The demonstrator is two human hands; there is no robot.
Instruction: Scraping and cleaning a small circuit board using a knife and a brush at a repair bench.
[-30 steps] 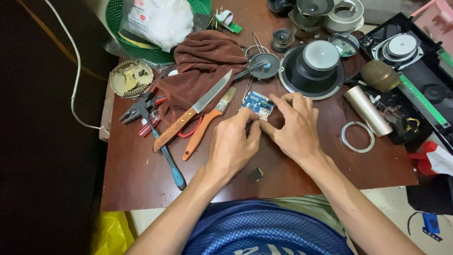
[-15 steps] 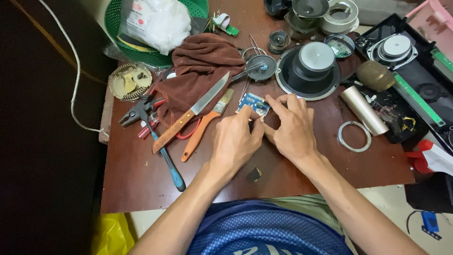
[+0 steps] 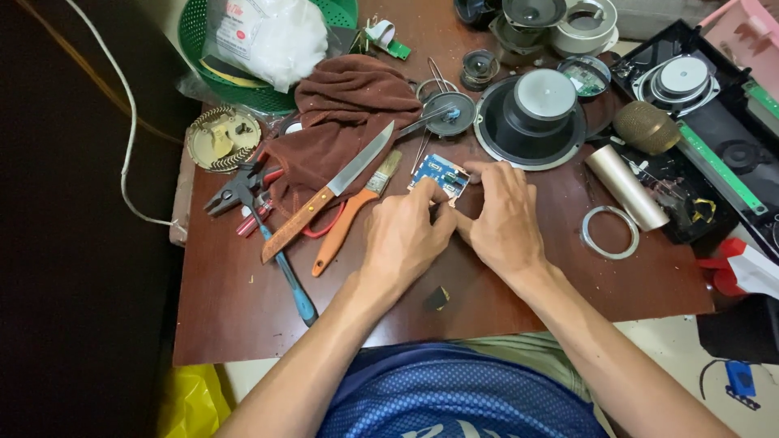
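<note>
Here, a small blue circuit board point(image 3: 439, 174) lies on the brown table point(image 3: 235, 316), pinched between both hands: left hand point(image 3: 403, 235) grips its near edge with curled fingers, right hand point(image 3: 505, 217) closes on its right side, fingertips touching the board. Hands press close together. Left of the board lie a paintbrush point(image 3: 350, 212) and an orange-handled knife point(image 3: 324, 195), the blade resting on a brown cloth point(image 3: 345, 105). Right of the board sits a large black speaker point(image 3: 531, 118). Nearer than the board, a small dark piece point(image 3: 437, 298).

blue circuit board point(image 3: 438, 173), brown cloth point(image 3: 345, 122), seemingly green basket point(image 3: 203, 49)
</note>
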